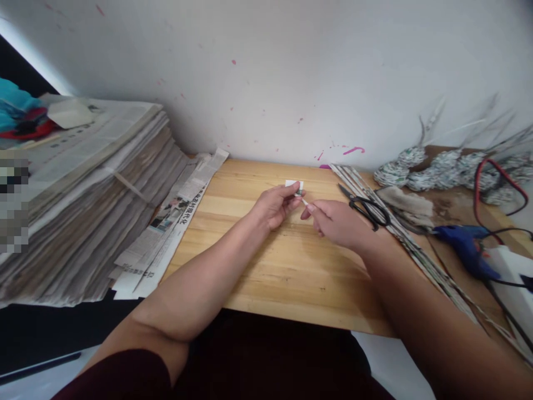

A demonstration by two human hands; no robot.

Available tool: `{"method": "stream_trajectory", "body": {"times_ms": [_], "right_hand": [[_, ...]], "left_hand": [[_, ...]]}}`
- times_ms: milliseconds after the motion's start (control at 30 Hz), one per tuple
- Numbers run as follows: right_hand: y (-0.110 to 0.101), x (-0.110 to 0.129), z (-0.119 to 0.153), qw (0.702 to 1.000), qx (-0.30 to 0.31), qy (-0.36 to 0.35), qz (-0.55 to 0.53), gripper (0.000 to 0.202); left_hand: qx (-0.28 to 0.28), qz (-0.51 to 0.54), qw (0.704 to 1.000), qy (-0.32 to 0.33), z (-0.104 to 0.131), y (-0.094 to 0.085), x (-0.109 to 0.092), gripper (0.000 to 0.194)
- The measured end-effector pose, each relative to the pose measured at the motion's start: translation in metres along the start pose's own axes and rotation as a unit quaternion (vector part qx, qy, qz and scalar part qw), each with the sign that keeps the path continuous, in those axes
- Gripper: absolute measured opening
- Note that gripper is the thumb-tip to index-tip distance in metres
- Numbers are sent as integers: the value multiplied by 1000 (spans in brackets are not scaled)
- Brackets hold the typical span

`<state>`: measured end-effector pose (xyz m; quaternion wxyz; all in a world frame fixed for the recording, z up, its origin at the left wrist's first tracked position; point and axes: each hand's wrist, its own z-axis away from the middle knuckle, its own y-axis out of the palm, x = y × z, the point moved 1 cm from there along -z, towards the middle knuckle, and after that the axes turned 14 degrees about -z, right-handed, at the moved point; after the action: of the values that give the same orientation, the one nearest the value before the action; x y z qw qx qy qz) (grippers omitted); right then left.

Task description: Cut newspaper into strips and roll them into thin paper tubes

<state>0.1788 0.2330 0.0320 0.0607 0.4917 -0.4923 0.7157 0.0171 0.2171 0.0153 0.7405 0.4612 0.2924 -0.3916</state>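
Observation:
Over the middle of the wooden table (pixel 266 278), both my hands are closed on one narrow piece of paper. My left hand (pixel 280 204) pinches its wider end, where a flat white corner of the paper strip (pixel 293 183) sticks up past the thumb. The other end, thin and seemingly rolled, runs into the fingertips of my right hand (pixel 328 219). Most of the strip is hidden by my fingers. Just beyond my right wrist lie black-handled scissors (pixel 370 211), resting on a bundle of thin rolled paper sticks (pixel 406 244).
On the left, a tall newspaper stack (pixel 125 183) stands beside cut newspaper strips (pixel 175 222). To the right are a blue glue gun (pixel 466 244) with its cable, a crumpled cloth (pixel 406 206) and woven paper pieces (pixel 445 169). A paint-spotted wall (pixel 275 83) rises behind the table.

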Motion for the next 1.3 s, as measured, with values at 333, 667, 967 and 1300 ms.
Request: {"method": "stream_trajectory", "body": {"times_ms": [333, 667, 967, 1300], "right_hand": [[5, 4, 1, 997, -64, -29, 17, 33], [2, 6, 1, 994, -90, -47, -46, 30], [1, -4, -3, 922, 57, 104, -370, 35], [4, 8, 4, 979, -121, -98, 133, 30]], "left_hand": [[-8, 1, 1000, 20, 1, 1, -1, 16], [-4, 15, 999, 29, 1, 0, -3, 13], [31, 12, 999, 17, 7, 0, -8, 15], [-19, 39, 998, 48, 3, 2, -5, 17]]}}
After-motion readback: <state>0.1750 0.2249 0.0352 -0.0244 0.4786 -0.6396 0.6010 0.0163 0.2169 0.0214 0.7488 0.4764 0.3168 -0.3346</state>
